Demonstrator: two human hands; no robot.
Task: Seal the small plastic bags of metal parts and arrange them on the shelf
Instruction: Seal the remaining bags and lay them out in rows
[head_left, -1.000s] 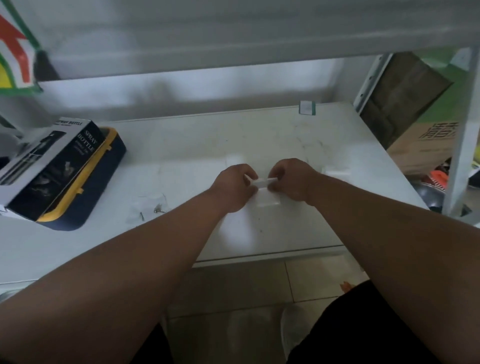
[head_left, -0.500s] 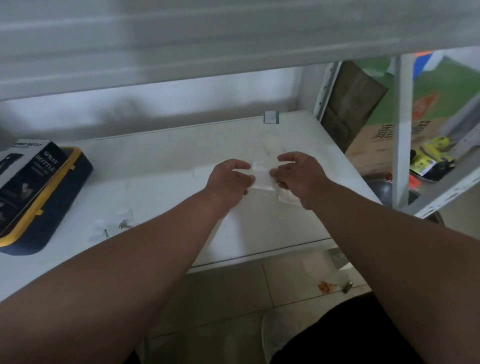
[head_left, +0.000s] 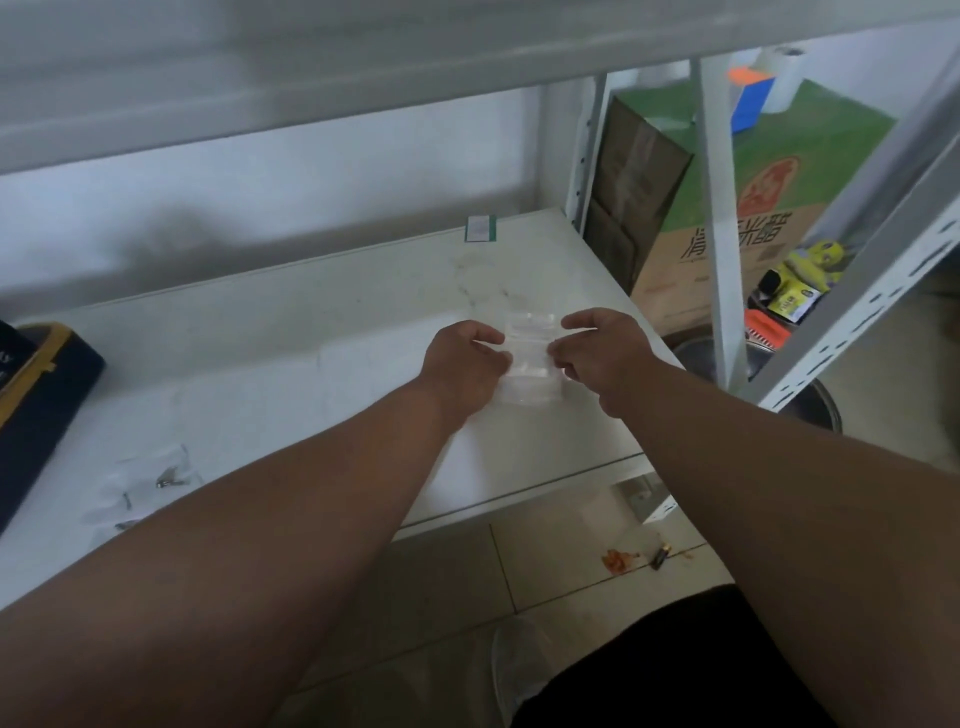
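Note:
A small clear plastic bag (head_left: 531, 353) is held just above the white shelf (head_left: 291, 364), toward its right end. My left hand (head_left: 462, 364) pinches the bag's left edge and my right hand (head_left: 602, 353) pinches its right edge. The bag's contents cannot be made out. Another clear bag with small metal parts (head_left: 150, 480) lies flat near the shelf's front left, partly behind my left forearm.
A dark blue and yellow case (head_left: 41, 395) sits at the shelf's left end. A small green-edged label (head_left: 480, 228) stands at the back. White shelf uprights (head_left: 722, 249) and a cardboard box (head_left: 727, 208) are to the right. Tiled floor lies below the front edge.
Both hands carried the bag to the right along the shelf and spread it flatter between them. My view swung right, so the case slid toward the left edge.

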